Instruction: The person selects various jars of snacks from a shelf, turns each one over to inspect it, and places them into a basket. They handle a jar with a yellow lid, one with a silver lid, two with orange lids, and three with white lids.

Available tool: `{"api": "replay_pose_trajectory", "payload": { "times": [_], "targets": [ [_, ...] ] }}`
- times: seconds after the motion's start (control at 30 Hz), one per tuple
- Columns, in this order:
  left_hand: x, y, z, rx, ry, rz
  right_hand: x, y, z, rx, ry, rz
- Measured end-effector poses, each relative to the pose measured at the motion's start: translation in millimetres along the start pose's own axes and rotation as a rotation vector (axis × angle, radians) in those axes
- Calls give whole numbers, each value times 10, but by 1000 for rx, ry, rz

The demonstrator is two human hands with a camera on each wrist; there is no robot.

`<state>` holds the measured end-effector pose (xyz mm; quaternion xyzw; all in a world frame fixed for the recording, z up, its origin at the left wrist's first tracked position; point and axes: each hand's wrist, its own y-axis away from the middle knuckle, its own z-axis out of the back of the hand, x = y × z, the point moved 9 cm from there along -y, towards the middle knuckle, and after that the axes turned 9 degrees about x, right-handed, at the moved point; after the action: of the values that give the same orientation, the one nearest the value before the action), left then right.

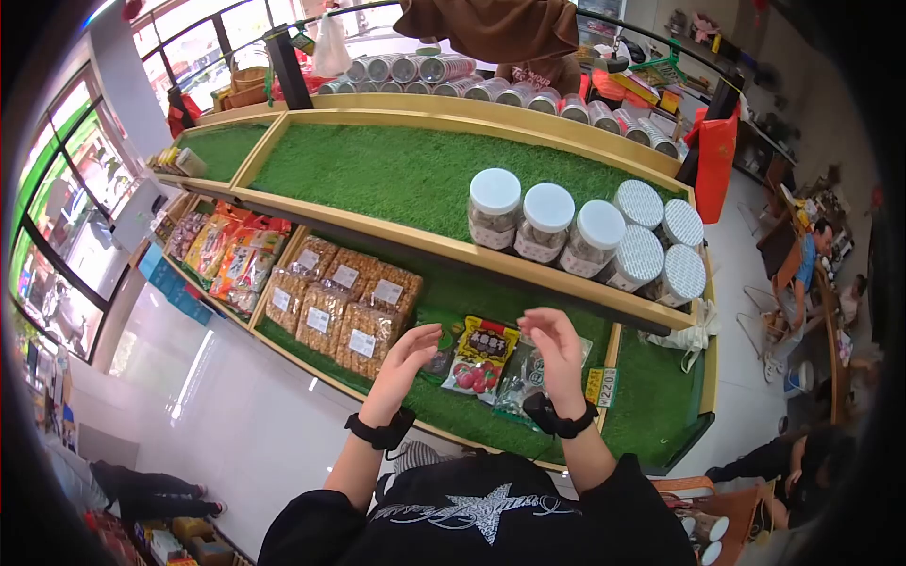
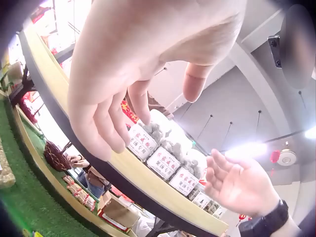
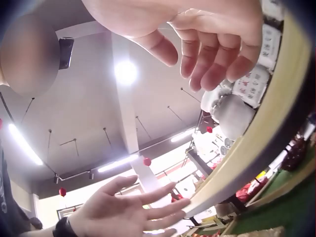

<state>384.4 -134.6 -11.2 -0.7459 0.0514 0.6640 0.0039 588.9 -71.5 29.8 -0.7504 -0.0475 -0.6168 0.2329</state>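
My left hand point(image 1: 401, 368) and right hand point(image 1: 557, 354) are raised over the lower shelf, palms roughly facing each other, fingers loosely bent and holding nothing. Between them in the head view lies a black and yellow bag point(image 1: 483, 357) with red fruit pictured on it. A clear packet point(image 1: 521, 382) is partly behind my right hand. Left of my left hand sit several brown blocks in clear wrap point(image 1: 362, 341) with white labels. Both wrist views show the fingers relaxed near the upper shelf's wooden edge point(image 2: 148, 185).
Several clear jars with white lids point(image 1: 547, 209) stand on the right of the upper green shelf point(image 1: 377, 160). Colourful packets point(image 1: 231, 250) fill the lower left section. A yellow-green price tag point(image 1: 598, 387) is at the lower right. Silver-lidded cans point(image 1: 444, 71) lie behind.
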Motion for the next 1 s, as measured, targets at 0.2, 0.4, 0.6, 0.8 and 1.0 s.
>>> {"api": "replay_pose_trajectory", "payload": {
  "times": [0.2, 0.4, 0.6, 0.8, 1.0],
  "targets": [
    [-423, -697, -5, 79, -56, -195, 105, -749, -238, 49, 134, 34],
    [-766, -1445, -28, 106, -174, -335, -79, -1080, -260, -13, 230, -18],
    [-818, -1769, -189, 266, -95, -296, -165, -1181, -286, -102, 210, -64],
    [-898, -1585, -64, 340, 33, -373, 3, -1004, -531, -186, 476, -55],
    [-1270, -873, 96, 402, -101, -540, 508, -564, -1063, -269, 586, 84]
  ]
}}
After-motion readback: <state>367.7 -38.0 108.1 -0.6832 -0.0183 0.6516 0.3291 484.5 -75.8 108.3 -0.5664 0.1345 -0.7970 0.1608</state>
